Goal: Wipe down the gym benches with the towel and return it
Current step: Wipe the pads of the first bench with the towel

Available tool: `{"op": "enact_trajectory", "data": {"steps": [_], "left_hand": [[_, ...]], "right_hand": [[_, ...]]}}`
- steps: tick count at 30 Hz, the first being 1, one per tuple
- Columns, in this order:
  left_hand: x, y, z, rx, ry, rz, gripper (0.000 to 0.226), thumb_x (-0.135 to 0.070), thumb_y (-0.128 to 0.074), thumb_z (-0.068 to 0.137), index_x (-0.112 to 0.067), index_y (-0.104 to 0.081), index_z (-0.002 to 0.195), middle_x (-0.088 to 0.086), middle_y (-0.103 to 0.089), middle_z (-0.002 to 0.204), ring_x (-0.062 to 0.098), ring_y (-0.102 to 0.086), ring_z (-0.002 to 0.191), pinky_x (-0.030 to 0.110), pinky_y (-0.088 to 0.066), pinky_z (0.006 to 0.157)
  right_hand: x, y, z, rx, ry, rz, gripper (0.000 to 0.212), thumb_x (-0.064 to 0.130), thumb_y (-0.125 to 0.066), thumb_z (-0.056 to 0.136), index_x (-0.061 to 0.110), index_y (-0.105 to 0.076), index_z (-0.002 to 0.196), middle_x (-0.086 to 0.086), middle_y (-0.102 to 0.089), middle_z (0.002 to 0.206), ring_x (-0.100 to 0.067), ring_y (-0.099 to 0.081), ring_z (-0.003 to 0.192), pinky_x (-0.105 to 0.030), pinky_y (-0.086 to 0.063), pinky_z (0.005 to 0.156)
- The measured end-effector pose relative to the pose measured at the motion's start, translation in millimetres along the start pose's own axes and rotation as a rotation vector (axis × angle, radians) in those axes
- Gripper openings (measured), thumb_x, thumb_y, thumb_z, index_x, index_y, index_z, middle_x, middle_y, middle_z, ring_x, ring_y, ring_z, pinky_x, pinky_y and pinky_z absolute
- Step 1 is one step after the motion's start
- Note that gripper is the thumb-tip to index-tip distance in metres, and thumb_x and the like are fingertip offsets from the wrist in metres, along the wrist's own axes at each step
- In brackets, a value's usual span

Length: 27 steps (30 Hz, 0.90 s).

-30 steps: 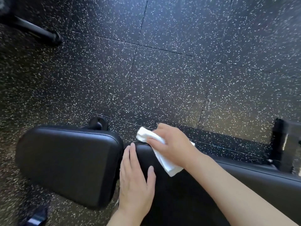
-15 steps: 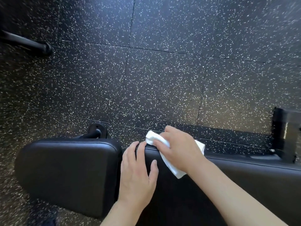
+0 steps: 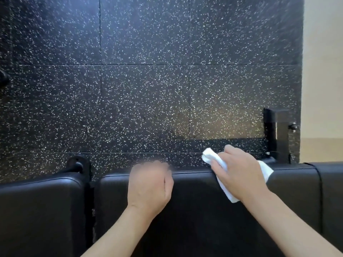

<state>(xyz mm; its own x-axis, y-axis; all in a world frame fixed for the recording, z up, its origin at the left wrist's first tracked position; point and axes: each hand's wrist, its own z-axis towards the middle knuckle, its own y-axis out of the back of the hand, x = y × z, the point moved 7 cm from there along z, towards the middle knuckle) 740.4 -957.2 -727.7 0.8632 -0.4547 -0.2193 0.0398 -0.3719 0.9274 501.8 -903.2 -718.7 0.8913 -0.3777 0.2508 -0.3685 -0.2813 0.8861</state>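
Note:
A black padded gym bench fills the bottom of the view: a short seat pad on the left and a long back pad on the right, with a narrow gap between them. My right hand presses a folded white towel onto the far edge of the long pad. My left hand rests on the same pad near its far edge, fingers curled over the rim and blurred; it holds nothing.
Black speckled rubber floor tiles lie beyond the bench. A black metal frame post stands at the far right of the bench, a black bracket behind the seat pad. A beige wall runs along the right.
My right hand has slid the towel rightward along the long pad's far edge. My left hand moved right too and curled its fingers. The view shifted right, showing the wall.

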Motion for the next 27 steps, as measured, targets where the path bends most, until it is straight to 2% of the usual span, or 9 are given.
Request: {"op": "enact_trajectory", "data": {"steps": [3,7,11,14,16,18,20,23,27], "left_hand": [[-13,-3,4,-0.001,-0.014,0.014,0.036,-0.032,-0.038,0.105,-0.022,-0.071,0.096,-0.008,-0.066,0.087,0.022,-0.063,0.078,0.041,-0.044,0.080],[-13,-4,5,0.049,-0.008,0.029,0.039,-0.031,-0.037,0.104,-0.021,-0.074,0.099,-0.008,-0.070,0.091,0.020,-0.066,0.083,0.041,-0.045,0.081],[-15,-2,5,0.044,-0.006,0.044,0.039,-0.030,-0.037,0.102,-0.021,-0.075,0.101,-0.008,-0.071,0.091,0.022,-0.067,0.083,0.042,-0.046,0.084],[-15,-2,5,0.006,-0.003,0.049,0.038,-0.029,-0.037,0.101,-0.020,-0.074,0.099,-0.007,-0.070,0.090,0.023,-0.066,0.081,0.042,-0.046,0.083],[-17,-2,4,-0.034,-0.003,0.045,0.039,-0.028,-0.038,0.101,-0.019,-0.075,0.100,-0.007,-0.070,0.090,0.023,-0.066,0.081,0.042,-0.045,0.082],[-18,-1,4,-0.068,-0.009,0.050,0.039,-0.028,-0.039,0.101,-0.018,-0.076,0.100,-0.006,-0.072,0.091,0.024,-0.067,0.080,0.042,-0.045,0.082],[-19,0,5,-0.071,-0.007,0.069,0.039,-0.027,-0.039,0.100,-0.018,-0.076,0.099,-0.005,-0.072,0.089,0.025,-0.066,0.078,0.042,-0.045,0.080],[-19,1,6,-0.042,0.004,0.089,0.035,-0.028,-0.037,0.100,-0.021,-0.068,0.084,-0.006,-0.064,0.080,0.025,-0.062,0.072,0.042,-0.041,0.074],[-20,1,7,-0.018,-0.009,0.088,0.035,-0.028,-0.038,0.101,-0.020,-0.069,0.089,-0.006,-0.064,0.081,0.024,-0.061,0.073,0.041,-0.041,0.075]], "right_hand": [[37,-5,4,-0.065,0.035,0.019,0.048,0.044,-0.047,0.099,0.017,-0.046,0.059,0.002,-0.037,0.067,-0.026,-0.043,0.057,-0.035,-0.031,0.054],[70,-14,4,-0.112,0.115,0.067,0.045,0.039,-0.063,0.095,0.015,-0.052,0.058,0.002,-0.035,0.067,-0.026,-0.044,0.056,-0.035,-0.031,0.052],[5,-1,-2,-0.114,0.058,0.053,0.042,0.041,-0.046,0.095,0.017,-0.052,0.061,0.002,-0.036,0.068,-0.023,-0.039,0.058,-0.034,-0.030,0.054],[-62,11,-18,-0.128,0.032,-0.076,0.027,0.030,-0.062,0.092,0.015,-0.058,0.070,-0.001,-0.043,0.069,-0.027,-0.045,0.061,-0.035,-0.034,0.051],[-75,17,-24,-0.183,-0.060,-0.044,0.042,0.035,-0.049,0.097,0.013,-0.052,0.062,-0.003,-0.039,0.068,-0.028,-0.042,0.058,-0.039,-0.038,0.048],[-48,20,-18,-0.234,-0.086,0.011,0.044,0.038,-0.045,0.094,0.014,-0.049,0.058,-0.002,-0.037,0.067,-0.029,-0.043,0.055,-0.038,-0.039,0.048],[6,9,-9,-0.237,-0.022,0.055,0.036,0.036,-0.056,0.089,0.016,-0.054,0.059,-0.003,-0.043,0.067,-0.030,-0.049,0.055,-0.037,-0.040,0.049],[83,-17,2,-0.125,0.117,0.041,0.028,0.040,-0.064,0.091,0.021,-0.063,0.070,0.000,-0.052,0.074,-0.026,-0.054,0.062,-0.036,-0.038,0.054],[69,-13,-1,-0.178,0.182,0.140,0.039,0.038,-0.061,0.093,0.017,-0.055,0.061,-0.001,-0.047,0.068,-0.025,-0.049,0.057,-0.036,-0.039,0.049]]}}
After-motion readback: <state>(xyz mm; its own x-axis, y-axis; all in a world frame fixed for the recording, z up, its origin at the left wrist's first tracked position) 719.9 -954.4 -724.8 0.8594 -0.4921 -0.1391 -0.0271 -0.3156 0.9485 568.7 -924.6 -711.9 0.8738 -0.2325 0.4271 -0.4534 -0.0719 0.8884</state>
